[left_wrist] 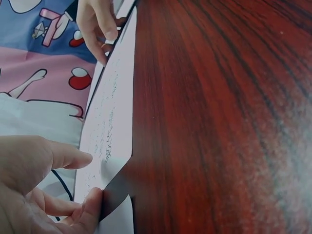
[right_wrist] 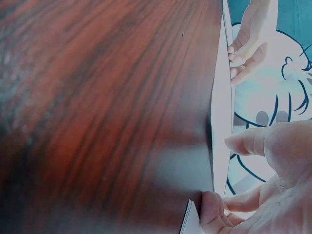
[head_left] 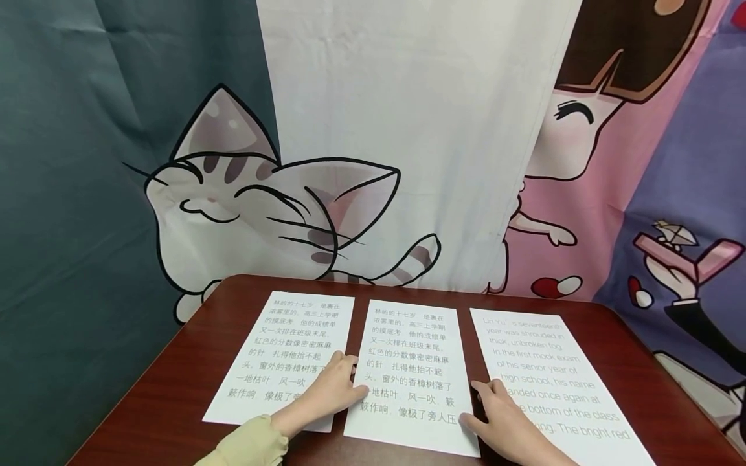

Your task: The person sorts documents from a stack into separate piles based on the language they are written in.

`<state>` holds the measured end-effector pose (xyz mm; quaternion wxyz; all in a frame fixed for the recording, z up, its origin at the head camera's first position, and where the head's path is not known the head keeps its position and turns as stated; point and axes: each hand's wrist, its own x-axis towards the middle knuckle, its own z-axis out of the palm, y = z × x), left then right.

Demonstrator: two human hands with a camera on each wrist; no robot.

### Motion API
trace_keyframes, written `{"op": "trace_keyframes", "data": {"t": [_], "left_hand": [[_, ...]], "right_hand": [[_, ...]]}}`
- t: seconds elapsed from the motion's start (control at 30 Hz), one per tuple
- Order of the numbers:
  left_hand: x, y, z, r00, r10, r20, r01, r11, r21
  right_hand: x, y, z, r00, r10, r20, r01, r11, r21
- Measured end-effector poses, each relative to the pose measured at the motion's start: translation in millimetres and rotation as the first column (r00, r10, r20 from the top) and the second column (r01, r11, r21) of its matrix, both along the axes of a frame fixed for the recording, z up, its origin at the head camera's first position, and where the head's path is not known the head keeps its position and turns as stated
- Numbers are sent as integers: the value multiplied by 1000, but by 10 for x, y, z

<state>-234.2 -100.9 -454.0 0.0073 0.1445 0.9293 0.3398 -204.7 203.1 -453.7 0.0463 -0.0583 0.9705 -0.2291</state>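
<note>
Three printed white sheets lie in a row on a dark red-brown table. My left hand (head_left: 331, 387) is at the left edge of the middle sheet (head_left: 408, 362), its thumb by the lower part of that edge. Its wrist lies across the left sheet (head_left: 280, 349). Opposite, my right hand (head_left: 500, 414) is at the middle sheet's right edge, thumb near the lower right corner, covering part of the right sheet (head_left: 548, 349). Both wrist views show a gap between thumb and fingers. In the left wrist view, the left fingers (left_wrist: 91, 207) touch down beside the sheet's edge.
The table (head_left: 157, 388) extends past the sheets on both sides, its far edge close to a hanging cloth (head_left: 419, 129) printed with a cartoon cat and figures. The left and middle sheets carry Chinese text, the right one English.
</note>
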Motion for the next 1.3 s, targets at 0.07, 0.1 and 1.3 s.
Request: {"op": "trace_keyframes", "data": {"t": [0.07, 0.1, 1.3], "left_hand": [[8, 2, 3, 1000, 9, 13, -9, 1000, 6], [11, 2, 3, 1000, 13, 18, -13, 1000, 8], [23, -37, 22, 998, -57, 31, 49, 976, 211]], "right_hand": [[1, -7, -1, 1000, -1, -2, 1, 1000, -5], [2, -9, -1, 1000, 0, -2, 0, 1000, -5], [-71, 13, 18, 994, -77, 79, 100, 929, -355]]}}
